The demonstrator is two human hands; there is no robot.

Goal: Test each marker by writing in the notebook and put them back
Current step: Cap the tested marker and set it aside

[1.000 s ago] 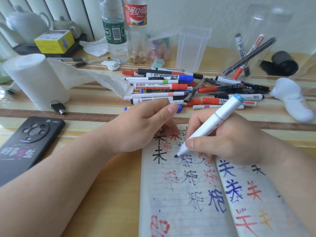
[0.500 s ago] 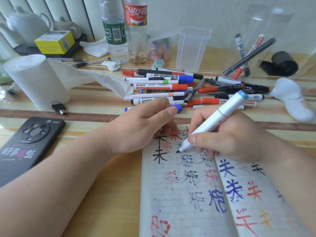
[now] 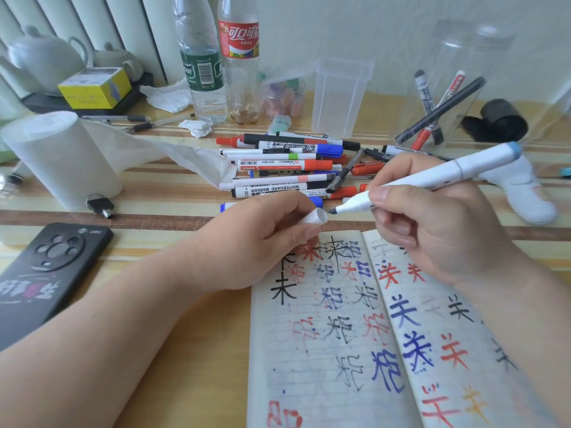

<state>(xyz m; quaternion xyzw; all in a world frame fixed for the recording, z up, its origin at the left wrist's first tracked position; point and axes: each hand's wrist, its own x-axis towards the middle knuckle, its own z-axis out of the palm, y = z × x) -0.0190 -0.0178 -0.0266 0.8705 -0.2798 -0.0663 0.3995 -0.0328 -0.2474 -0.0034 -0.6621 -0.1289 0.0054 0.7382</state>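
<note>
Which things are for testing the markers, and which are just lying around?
For the job: white blue-ended marker in the right hand, white cap in the left hand, lined open notebook, heap of coloured markers.
Lying about: black phone, white tissue roll, clear cola bottle, white teapot.

Person, partial: two bare forearms (image 3: 123, 319) ending in left hand (image 3: 262, 239) and right hand (image 3: 432, 230). Fingernails (image 3: 380, 193) short, plain. Forearms uncovered to the frame edge.

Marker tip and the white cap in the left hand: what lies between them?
Nothing: the head view shows a short gap separating the marker tip, held by the right hand, from the cap pinched in the left hand.
</note>
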